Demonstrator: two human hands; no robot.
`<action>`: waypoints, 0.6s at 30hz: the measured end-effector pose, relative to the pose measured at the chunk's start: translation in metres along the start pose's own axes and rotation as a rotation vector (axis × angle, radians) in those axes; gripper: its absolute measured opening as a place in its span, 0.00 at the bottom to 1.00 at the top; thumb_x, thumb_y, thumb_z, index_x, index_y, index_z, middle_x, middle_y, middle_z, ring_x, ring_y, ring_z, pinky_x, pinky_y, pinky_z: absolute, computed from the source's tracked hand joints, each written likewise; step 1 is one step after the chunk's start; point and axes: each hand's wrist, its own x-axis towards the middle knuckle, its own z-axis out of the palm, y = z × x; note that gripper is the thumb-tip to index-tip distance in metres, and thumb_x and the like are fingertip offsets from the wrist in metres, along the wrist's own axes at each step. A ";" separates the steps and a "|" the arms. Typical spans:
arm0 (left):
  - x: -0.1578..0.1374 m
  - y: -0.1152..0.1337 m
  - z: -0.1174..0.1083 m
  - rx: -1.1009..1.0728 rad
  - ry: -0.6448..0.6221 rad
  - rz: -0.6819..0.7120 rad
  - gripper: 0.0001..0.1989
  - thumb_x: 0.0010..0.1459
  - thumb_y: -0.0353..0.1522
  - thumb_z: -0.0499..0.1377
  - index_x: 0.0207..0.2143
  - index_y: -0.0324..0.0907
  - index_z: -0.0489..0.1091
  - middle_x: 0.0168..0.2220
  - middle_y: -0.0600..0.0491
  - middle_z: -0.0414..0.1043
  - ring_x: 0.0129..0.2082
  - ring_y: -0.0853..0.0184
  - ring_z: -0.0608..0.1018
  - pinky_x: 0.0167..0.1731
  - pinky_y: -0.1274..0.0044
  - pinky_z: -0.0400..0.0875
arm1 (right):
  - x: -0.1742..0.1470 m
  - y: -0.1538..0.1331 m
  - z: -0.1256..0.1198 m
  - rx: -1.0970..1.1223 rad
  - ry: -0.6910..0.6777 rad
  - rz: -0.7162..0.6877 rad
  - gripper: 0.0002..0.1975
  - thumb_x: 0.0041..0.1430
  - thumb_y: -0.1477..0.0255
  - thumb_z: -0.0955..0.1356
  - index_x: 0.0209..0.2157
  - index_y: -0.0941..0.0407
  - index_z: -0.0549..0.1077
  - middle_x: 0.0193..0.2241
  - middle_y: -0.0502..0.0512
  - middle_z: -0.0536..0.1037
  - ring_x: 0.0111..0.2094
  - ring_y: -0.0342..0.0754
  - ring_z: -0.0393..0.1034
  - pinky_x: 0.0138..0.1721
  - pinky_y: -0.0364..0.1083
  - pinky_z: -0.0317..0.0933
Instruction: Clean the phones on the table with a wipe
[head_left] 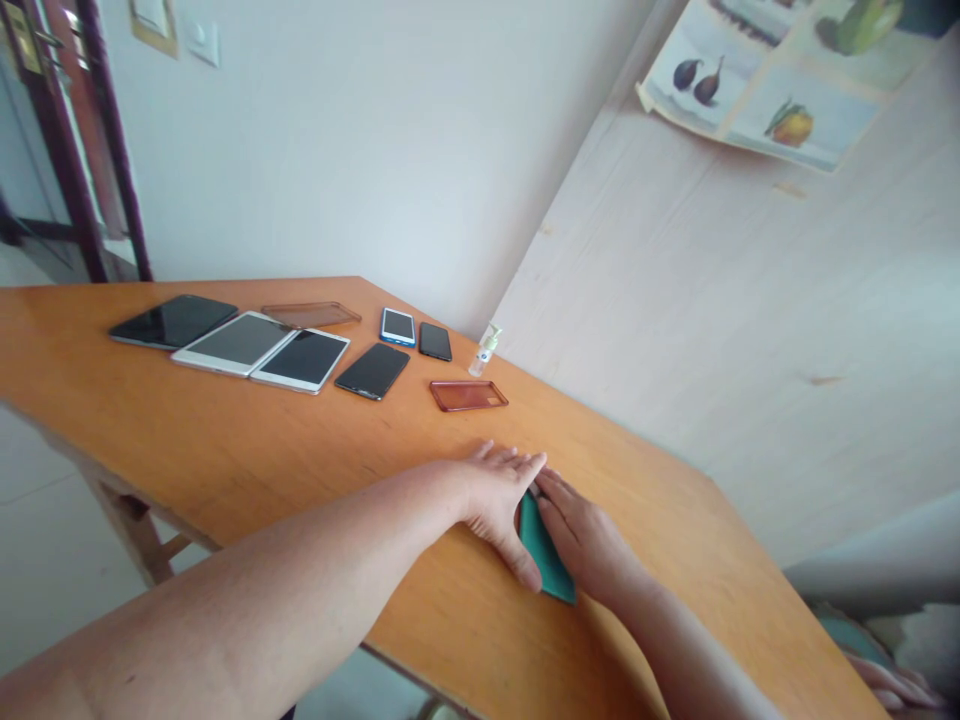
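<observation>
A flat green piece, which looks like a folded cloth (549, 558), lies on the table between my two hands. My left hand (501, 508) is palm down with its fingers stretched forward and its thumb spread onto the near left edge of the cloth. Along the cloth's right side rests my right hand (589, 535), flat, with fingers extended toward the left fingertips. The hands cover part of the cloth, and I cannot tell whether anything lies under it. Beyond the hands sits a reddish clear phone case (469, 396).
On the wooden table (300, 450) lie a black tablet (176, 320), two white tablets (234, 342) side by side, a brownish clear case (311, 315) and several phones (373, 371). A pump bottle (484, 352) stands near the wall. The table's front edge runs below my left arm.
</observation>
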 end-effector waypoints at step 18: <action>-0.001 0.003 -0.001 -0.023 -0.004 -0.002 0.78 0.25 0.65 0.65 0.71 0.42 0.31 0.72 0.43 0.36 0.70 0.44 0.39 0.65 0.50 0.29 | -0.053 -0.018 -0.005 0.082 -0.091 0.068 0.24 0.70 0.63 0.59 0.64 0.50 0.63 0.66 0.54 0.61 0.66 0.55 0.54 0.66 0.58 0.51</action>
